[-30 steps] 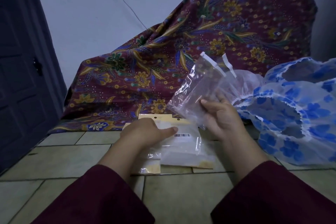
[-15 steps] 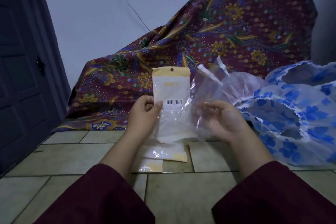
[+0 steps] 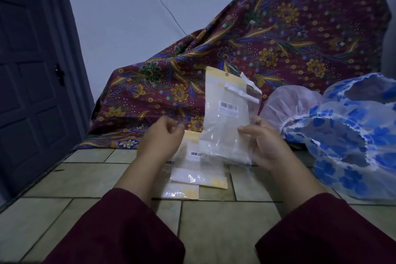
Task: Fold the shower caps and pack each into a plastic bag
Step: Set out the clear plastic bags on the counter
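Observation:
My right hand (image 3: 265, 143) grips two plastic bags held upright together: a yellow-topped bag with a barcode (image 3: 225, 100) and a clear zip bag (image 3: 248, 94) behind it. My left hand (image 3: 162, 137) hovers to the left of them with its fingers curled, holding nothing. More yellow-edged bags (image 3: 197, 176) lie flat on the tiled floor below my hands. A heap of shower caps sits at the right: blue-flowered ones (image 3: 351, 135) and a white one (image 3: 291, 105).
A maroon floral cloth (image 3: 267, 38) drapes over something against the wall behind the bags. A dark door (image 3: 32, 70) stands at the left. Pale floor tiles (image 3: 225, 227) stretch toward me between my maroon sleeves.
My left hand lifted the yellow-topped bag from the floor, passed it over to my right hand and let go. The right hand now holds both bags together.

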